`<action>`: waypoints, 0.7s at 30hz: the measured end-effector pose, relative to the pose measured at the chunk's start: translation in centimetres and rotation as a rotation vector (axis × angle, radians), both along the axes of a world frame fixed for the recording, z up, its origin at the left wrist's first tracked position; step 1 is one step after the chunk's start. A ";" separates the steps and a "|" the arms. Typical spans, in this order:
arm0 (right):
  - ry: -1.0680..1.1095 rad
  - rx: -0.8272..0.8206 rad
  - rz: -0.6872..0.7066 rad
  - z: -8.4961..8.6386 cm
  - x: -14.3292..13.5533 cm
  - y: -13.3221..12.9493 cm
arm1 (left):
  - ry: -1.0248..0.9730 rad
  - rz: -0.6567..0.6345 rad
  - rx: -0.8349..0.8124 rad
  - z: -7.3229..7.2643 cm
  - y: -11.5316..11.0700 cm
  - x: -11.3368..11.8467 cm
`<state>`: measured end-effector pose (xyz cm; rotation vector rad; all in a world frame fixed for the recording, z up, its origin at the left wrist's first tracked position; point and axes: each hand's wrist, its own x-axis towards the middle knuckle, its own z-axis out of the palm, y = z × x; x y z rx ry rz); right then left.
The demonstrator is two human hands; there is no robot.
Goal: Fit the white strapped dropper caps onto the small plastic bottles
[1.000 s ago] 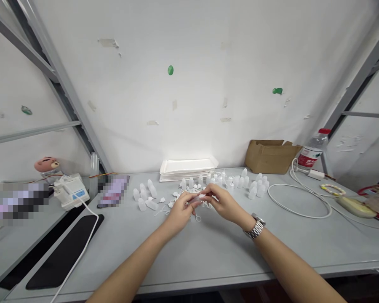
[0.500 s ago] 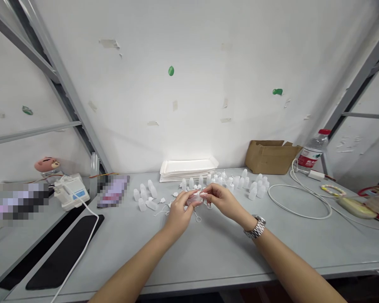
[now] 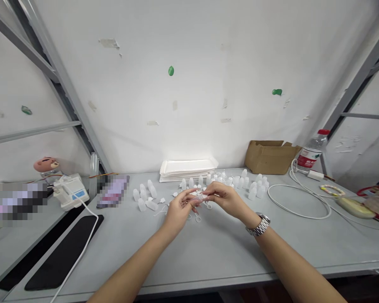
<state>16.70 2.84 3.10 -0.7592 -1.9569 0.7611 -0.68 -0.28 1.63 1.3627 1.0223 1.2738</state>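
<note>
Between my two hands, over the middle of the grey table, is a small translucent plastic bottle [image 3: 200, 197]. My left hand [image 3: 178, 209] grips it from the left with thumb and fingers. The fingertips of my right hand [image 3: 226, 199] pinch its other end, and the detail there is partly hidden by the fingers. Just below the hands lie white plastic pieces with a ring [image 3: 198, 218] at the end. Loose white caps [image 3: 161, 200] rest left of my left hand. Similar small bottles [image 3: 143, 194] stand in a cluster further left, one lying on its side.
More small bottles [image 3: 259, 185] stand behind and to the right. A stack of white trays [image 3: 189, 166] and a cardboard box [image 3: 269, 158] sit against the wall. On the right are a coiled white cable [image 3: 298, 217] and a water bottle [image 3: 312, 152]; on the left, a black pad [image 3: 65, 252].
The small bottle now lies more sideways between my fingers. My right hand and wrist have shifted slightly right, and the fingers of both hands have changed their hold.
</note>
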 end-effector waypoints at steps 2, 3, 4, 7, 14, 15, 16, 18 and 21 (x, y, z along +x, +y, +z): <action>-0.002 0.010 -0.001 -0.1 0.0 0.0 | -0.002 0.012 -0.029 0.1 0.0 -0.1; -0.001 0.004 -0.001 -0.1 0.0 0.0 | 0.001 0.017 -0.040 0.1 0.1 -0.1; 0.000 -0.008 -0.001 -0.2 -0.1 -0.1 | 0.005 0.021 -0.047 0.1 0.1 -0.2; 0.011 -0.105 -0.007 -0.5 -0.4 -0.1 | 0.019 0.041 -0.039 0.1 0.2 -0.4; 0.120 -0.451 -0.065 -0.2 -1.2 0.0 | 0.085 0.104 0.023 -0.1 -0.2 -0.2; 0.125 -0.465 -0.070 -0.2 -1.2 0.0 | 0.107 0.096 0.039 -0.3 -0.2 -0.1; 0.125 -0.472 -0.076 -0.2 -1.3 0.1 | 0.123 0.085 0.046 -0.5 -0.2 0.0; 0.118 -0.471 -0.086 -0.3 -1.2 0.2 | 0.130 0.070 0.034 -1.0 -0.1 0.0; 0.109 -0.451 -0.077 -0.6 -1.2 0.3 | 0.106 0.083 -0.028 -1.4 0.2 0.0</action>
